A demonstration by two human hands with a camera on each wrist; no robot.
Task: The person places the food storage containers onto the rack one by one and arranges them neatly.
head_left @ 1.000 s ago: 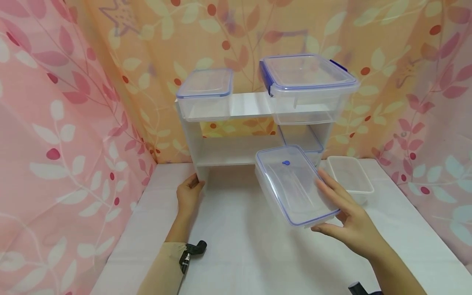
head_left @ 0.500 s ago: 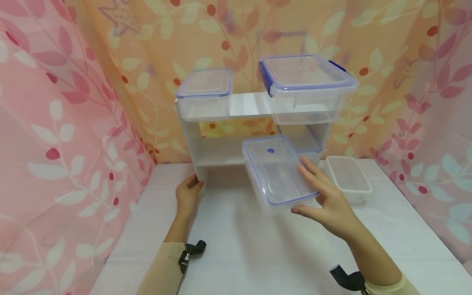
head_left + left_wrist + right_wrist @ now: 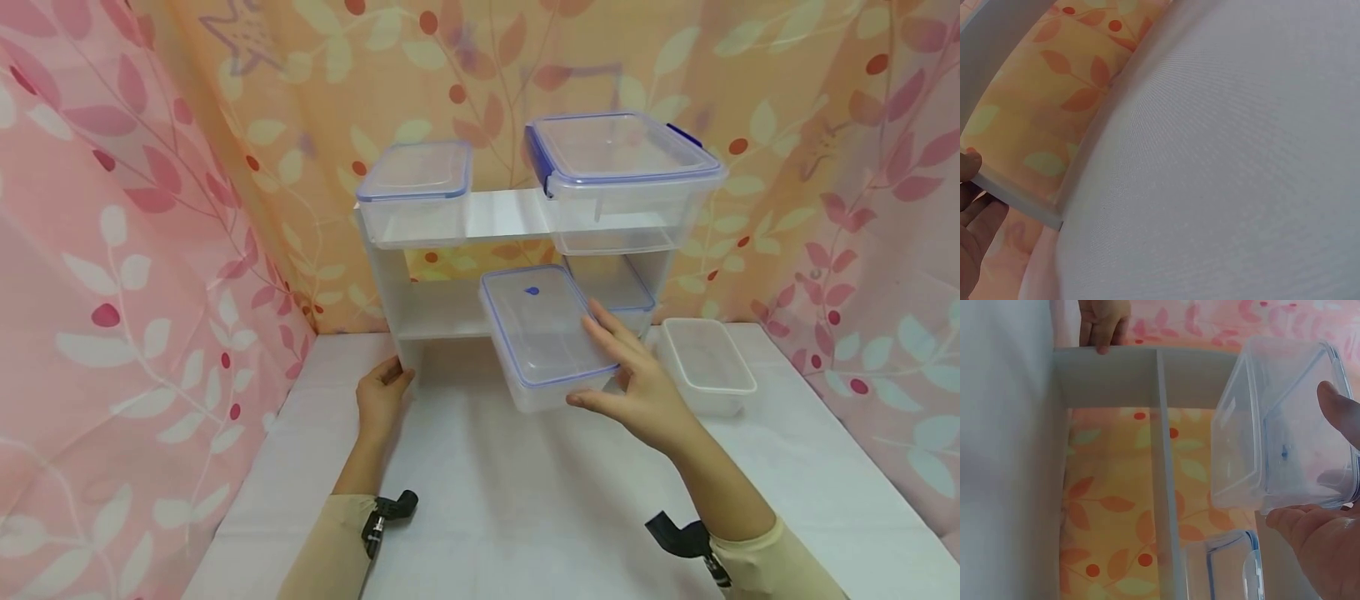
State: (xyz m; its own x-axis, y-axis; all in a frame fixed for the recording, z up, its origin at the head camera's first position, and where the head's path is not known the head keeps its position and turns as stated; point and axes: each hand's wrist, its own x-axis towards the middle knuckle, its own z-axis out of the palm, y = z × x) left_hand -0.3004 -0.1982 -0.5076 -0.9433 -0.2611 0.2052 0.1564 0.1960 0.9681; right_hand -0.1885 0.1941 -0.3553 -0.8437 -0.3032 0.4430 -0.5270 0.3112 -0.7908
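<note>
My right hand holds a clear plastic food container with a blue-rimmed lid and a small blue valve. Thumb and fingers clasp its near right end, and the box tilts in front of the middle level of a white shelf unit. In the right wrist view the container hangs outside the upper opening. Low on the unit's left side panel, my left hand grips the front edge. The left wrist view shows its thumb and fingers on either side of the white panel.
A blue-rimmed box and a larger box with blue clips stand on top of the unit. Another container sits at the right of the middle level. A white-rimmed box stands on the white tablecloth, right of the unit.
The right hand has carried the held container left and away from me, closer to the shelf's middle level, and the box has levelled somewhat. My left hand has stayed on the side panel.
</note>
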